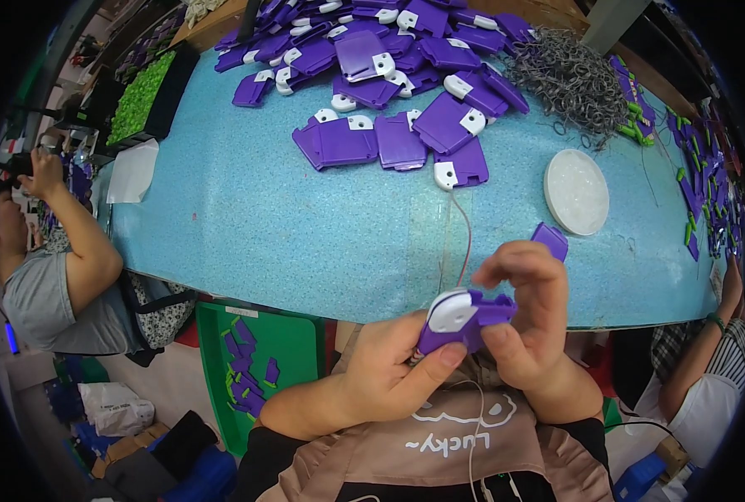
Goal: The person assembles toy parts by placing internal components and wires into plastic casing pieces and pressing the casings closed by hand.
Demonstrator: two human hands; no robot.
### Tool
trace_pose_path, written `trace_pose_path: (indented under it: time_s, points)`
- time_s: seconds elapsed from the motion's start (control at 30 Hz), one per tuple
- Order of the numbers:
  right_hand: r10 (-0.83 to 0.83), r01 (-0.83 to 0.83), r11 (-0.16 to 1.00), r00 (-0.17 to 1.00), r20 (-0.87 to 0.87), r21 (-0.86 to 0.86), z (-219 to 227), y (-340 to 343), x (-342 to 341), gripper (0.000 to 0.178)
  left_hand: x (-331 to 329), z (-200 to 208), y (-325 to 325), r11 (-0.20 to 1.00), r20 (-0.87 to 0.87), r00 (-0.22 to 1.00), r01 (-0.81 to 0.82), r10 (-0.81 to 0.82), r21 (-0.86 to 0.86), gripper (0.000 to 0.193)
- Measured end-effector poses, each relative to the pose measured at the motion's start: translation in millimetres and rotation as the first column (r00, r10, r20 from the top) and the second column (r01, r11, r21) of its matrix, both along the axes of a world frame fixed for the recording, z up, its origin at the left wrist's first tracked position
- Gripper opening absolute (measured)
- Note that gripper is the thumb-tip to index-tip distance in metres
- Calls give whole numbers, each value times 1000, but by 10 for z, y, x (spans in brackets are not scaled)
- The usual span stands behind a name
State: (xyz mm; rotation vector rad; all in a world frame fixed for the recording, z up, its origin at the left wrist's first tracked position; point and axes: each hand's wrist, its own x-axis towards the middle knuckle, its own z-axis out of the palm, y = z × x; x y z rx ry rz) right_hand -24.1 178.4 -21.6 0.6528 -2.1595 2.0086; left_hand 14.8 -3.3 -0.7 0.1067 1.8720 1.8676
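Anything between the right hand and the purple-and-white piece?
Nothing visible. The left hand holds the purple-and-white piece from the left; the right hand is at its other side, thumb and fingers apart. Whether they touch it isn't clear.

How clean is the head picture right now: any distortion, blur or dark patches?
Head view: the near edge of the blue table bows and the corners go black; head view: the purple-and-white piece in the left hand reads fairly clearly; head view: the right hand looks slightly soft, perhaps from motion.
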Motion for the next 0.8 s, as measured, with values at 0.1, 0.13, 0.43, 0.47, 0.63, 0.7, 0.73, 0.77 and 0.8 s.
trace_pose_path:
  time_s: [0.1, 0.13, 0.43, 0.47, 0.63, 0.7, 0.73, 0.77, 0.8]
  points:
    - [118, -126, 991, 980, 160, 40, 80, 36, 27, 22, -10, -88, -26, 1000, -162, 987, 0, 3, 16, 34]
    - [126, -127, 981, 992, 12, 145, 122, 49, 10, 22, -43, -104, -28, 1000, -279, 960, 8, -1, 24, 35]
    - [232, -183, 949, 957, -175, 259, 322, -63, 255, 25, 13, 107, -262, 994, -539, 841, 96, -52, 55, 26]
    - [198, -143, 951, 962, -186, 272, 324, -70, 274, 25, 54, 91, -256, 994, -539, 842, 72, -17, 82, 27]
    - [316, -176, 795, 937, -149, 580, 373, 13, 306, 26, 250, 26, -195, 901, -351, 894, -116, 278, 418, 27]
    - [291, -155, 814, 943, -162, 560, 396, -29, 366, 28, 241, 25, -91, 841, -188, 934, -170, 304, 514, 28]
    - [137, -26, 868, 972, -189, 496, 437, -99, 415, 33, 249, 33, -115, 871, -52, 990, -92, 133, 483, 29]
    - [-20, 107, 898, 979, -202, 427, 454, -131, 437, 38, 251, 18, -77, 873, -52, 990, -92, 134, 478, 29]
    - [22, 117, 883, 957, -291, 454, 436, -125, 419, 47, 256, -10, -23, 805, 13, 984, -154, 179, 572, 29]
